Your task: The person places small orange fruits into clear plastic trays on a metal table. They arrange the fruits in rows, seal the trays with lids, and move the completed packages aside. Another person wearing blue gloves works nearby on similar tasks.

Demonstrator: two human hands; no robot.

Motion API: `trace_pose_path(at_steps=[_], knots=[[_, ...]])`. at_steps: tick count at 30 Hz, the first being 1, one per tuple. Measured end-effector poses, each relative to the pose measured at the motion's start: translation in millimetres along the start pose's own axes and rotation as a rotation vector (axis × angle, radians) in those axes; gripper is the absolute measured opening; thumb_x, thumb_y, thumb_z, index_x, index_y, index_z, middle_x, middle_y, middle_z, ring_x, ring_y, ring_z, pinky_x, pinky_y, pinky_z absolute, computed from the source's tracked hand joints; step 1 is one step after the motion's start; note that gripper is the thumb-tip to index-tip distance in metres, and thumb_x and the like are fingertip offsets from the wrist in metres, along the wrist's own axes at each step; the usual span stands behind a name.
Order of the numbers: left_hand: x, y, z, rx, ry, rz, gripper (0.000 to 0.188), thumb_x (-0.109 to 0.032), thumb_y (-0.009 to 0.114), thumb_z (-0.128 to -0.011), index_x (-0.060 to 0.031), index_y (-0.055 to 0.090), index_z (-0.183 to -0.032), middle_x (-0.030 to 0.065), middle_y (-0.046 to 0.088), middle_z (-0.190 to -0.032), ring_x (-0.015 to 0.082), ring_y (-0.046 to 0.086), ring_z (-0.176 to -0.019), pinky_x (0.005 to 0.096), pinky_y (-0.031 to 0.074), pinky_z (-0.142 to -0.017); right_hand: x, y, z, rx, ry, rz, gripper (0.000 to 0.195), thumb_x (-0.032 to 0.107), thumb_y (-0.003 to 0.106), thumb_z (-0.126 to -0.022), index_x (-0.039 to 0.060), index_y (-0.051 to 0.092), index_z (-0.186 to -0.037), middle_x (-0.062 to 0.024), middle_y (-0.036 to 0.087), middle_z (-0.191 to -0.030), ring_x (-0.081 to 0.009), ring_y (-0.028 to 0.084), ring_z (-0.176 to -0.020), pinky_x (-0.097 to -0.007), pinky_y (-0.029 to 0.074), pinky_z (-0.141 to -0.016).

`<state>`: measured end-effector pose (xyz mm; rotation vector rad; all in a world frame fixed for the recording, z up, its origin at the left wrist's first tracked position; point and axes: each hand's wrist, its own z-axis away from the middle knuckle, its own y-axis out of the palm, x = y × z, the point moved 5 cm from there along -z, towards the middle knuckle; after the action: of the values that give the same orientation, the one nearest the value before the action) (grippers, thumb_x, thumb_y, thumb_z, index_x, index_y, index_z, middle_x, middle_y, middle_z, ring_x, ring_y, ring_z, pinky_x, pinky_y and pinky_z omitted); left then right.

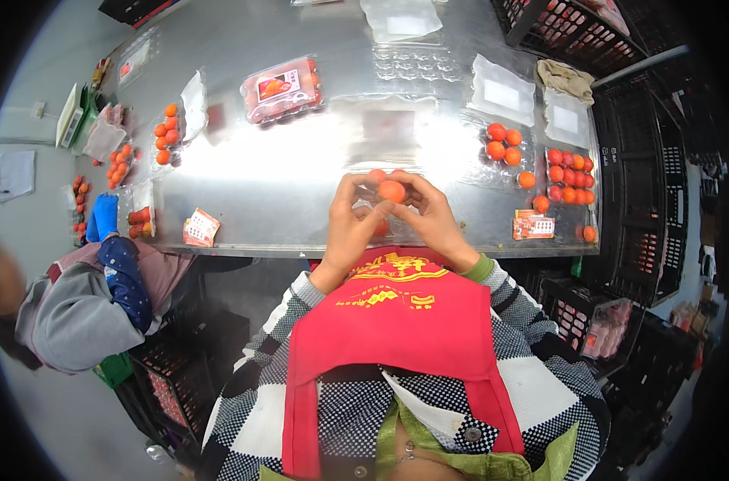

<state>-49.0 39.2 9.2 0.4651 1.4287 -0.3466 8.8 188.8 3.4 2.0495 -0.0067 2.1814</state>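
Note:
Both my left hand [357, 210] and my right hand [426, 215] hold one round orange-red fruit [391, 191] between their fingertips, the thumbs close together below it. Beneath my hands stands a clear plastic tray with an open lid [346, 129] folded out behind it on the metal table [280, 210]. More fruits [376, 175] show in the tray behind the held one, and another [381, 227] sits near its front left. My fingers hide much of the tray, so how it is filled cannot be seen.
To the right stand a partly filled tray [504, 144], a fuller tray [570, 175] and a loose fruit [540, 204]. Printed cards [534, 225] lie near the edge. A closed fruit pack [281, 90] lies behind left. Black crates [635, 180] flank the table; a blue-gloved co-worker [94, 288] works at left.

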Motion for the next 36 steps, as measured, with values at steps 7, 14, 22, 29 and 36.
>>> trace_pose_path(at_steps=[7, 14, 22, 29, 36], knots=[[9.1, -3.9, -1.0, 0.024, -0.015, 0.041, 0.014, -0.008, 0.058, -0.107, -0.0020, 0.053, -0.119, 0.0057, 0.059, -0.113, 0.0106, 0.062, -0.093, 0.0249, 0.056, -0.074, 1.5, -3.3, 6.5, -0.006, -0.025, 0.028, 0.047, 0.002, 0.073, -0.095, -0.0003, 0.058, -0.140, -0.0108, 0.065, -0.131, -0.0185, 0.066, -0.116, -0.0334, 0.055, -0.101], [21.1, -21.3, -3.4, -0.107, 0.106, -0.039, 0.024, -0.007, 0.061, -0.105, -0.0026, 0.057, -0.128, 0.0064, 0.063, -0.118, 0.0149, 0.064, -0.095, 0.0280, 0.053, -0.079, -25.9, -36.2, 8.4, -0.244, 0.035, -0.028, 0.038, 0.001, 0.076, -0.091, -0.0014, 0.063, -0.127, -0.0093, 0.068, -0.120, -0.0149, 0.071, -0.100, -0.0295, 0.059, -0.085], [35.9, -25.2, 20.8, 0.327, 0.378, -0.950, 0.048, -0.019, 0.083, -0.080, -0.0110, 0.067, -0.125, 0.0083, 0.061, -0.125, 0.0335, 0.053, -0.122, 0.0472, 0.045, -0.103, -19.6, -28.9, 16.2, -0.118, -0.213, 0.719, 0.035, 0.007, 0.079, -0.084, 0.0024, 0.063, -0.115, -0.0147, 0.063, -0.105, -0.0310, 0.065, -0.096, -0.0398, 0.053, -0.084], [58.8, -19.1, 21.2, 0.355, 0.389, -0.999, 0.055, -0.015, 0.082, -0.078, -0.0101, 0.065, -0.129, 0.0098, 0.058, -0.129, 0.0359, 0.052, -0.123, 0.0493, 0.042, -0.106, -37.5, -8.6, 5.9, 0.032, -0.289, 1.239, 0.039, 0.012, 0.083, -0.077, 0.0078, 0.063, -0.110, -0.0092, 0.059, -0.116, -0.0308, 0.054, -0.111, -0.0432, 0.043, -0.095], [52.7, -28.6, 19.2, 0.261, 0.324, -0.721, 0.045, -0.012, 0.077, -0.088, -0.0072, 0.063, -0.131, 0.0098, 0.059, -0.135, 0.0331, 0.053, -0.128, 0.0469, 0.042, -0.110, -32.4, -15.9, 6.5, -0.102, -0.299, 1.086, 0.042, 0.013, 0.082, -0.080, 0.0061, 0.066, -0.118, -0.0091, 0.060, -0.115, -0.0296, 0.056, -0.108, -0.0417, 0.044, -0.094]])
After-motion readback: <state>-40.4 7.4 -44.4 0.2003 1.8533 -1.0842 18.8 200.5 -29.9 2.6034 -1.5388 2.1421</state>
